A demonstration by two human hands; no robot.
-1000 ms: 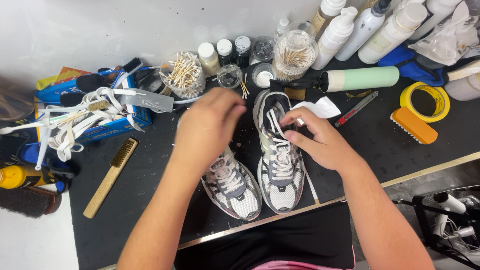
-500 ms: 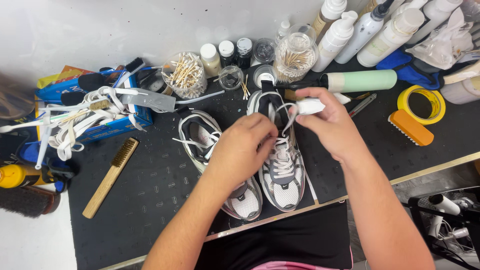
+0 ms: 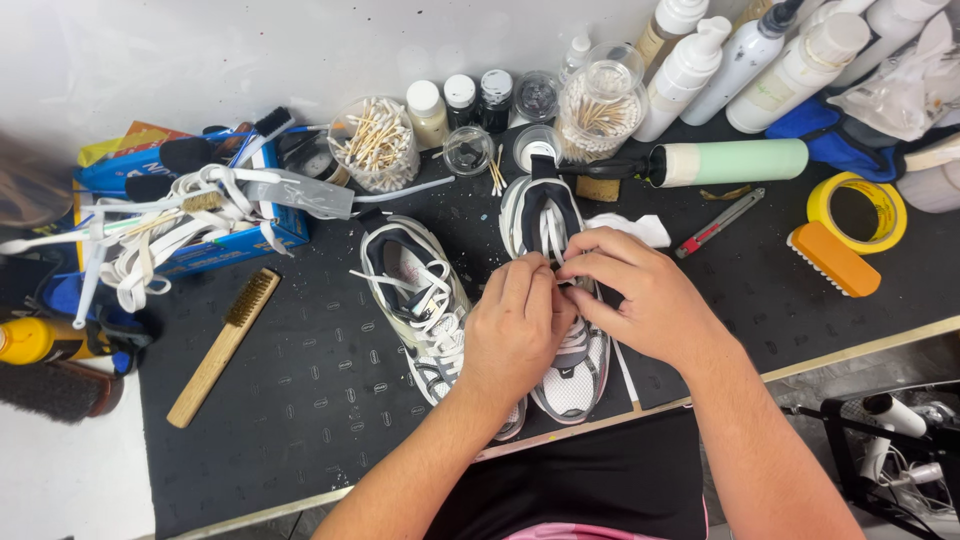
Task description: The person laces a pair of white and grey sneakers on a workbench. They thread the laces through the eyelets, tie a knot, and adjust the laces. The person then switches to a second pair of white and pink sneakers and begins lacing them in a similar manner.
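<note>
Two white and grey sneakers lie side by side on a black mat (image 3: 300, 400), toes toward me. Over the middle of the right sneaker (image 3: 545, 215), my left hand (image 3: 518, 325) and my right hand (image 3: 640, 290) meet, fingertips pinched together on its white laces. The tongue and the upper laces of that shoe show above my fingers. The left sneaker (image 3: 410, 285) lies untouched beside my left hand, its laces loose and spread. A white cloth (image 3: 630, 228) peeks out past my right hand.
A wooden brush (image 3: 225, 345) lies left. A blue box with white laces (image 3: 180, 235) sits further left. Jars of cotton swabs (image 3: 375, 140), small pots and white bottles (image 3: 760, 60) line the back. A green-wrapped roll (image 3: 735, 162), utility knife (image 3: 720, 222), orange brush (image 3: 833, 258) and yellow tape (image 3: 855, 210) lie right.
My left hand has drawn back from the left sneaker to the right one. My right hand has come down from the shoe's collar, and both now pinch the laces at mid-shoe.
</note>
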